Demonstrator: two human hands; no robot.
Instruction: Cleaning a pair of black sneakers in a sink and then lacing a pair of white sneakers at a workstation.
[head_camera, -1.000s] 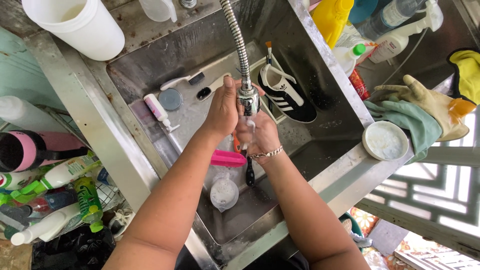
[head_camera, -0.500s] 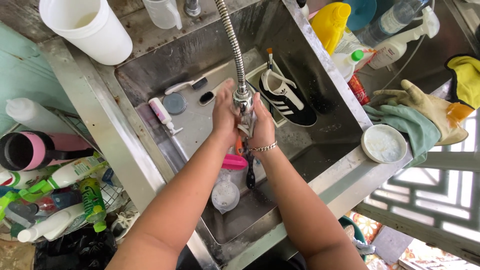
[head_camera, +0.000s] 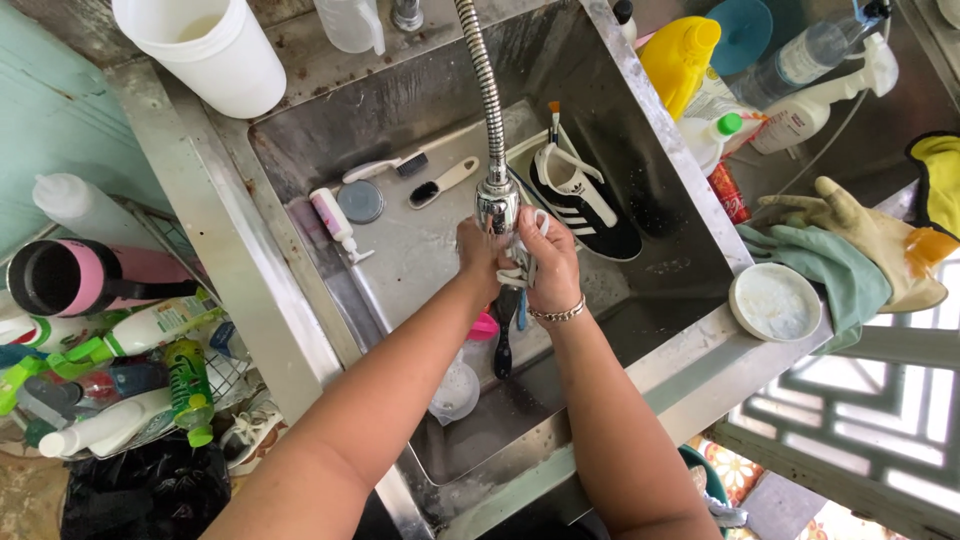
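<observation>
Both hands meet under the chrome head of the flexible steel hose tap, over the middle of the stainless steel sink. The left hand is curled shut, its grip closed around something small that I cannot make out, pressed against the right hand. The right hand, with a silver bracelet at the wrist, has its fingers folded tight around a white shoelace bunched just below the tap head. Just beside the hands, toward the sink's far right, lies a black sneaker with white stripes, a thin orange-tipped brush resting at its heel. Further left on the sink floor sit a white-handled scrubbing brush and a round grey lid. On the bench to the right lie a round white dish and rubber gloves.
</observation>
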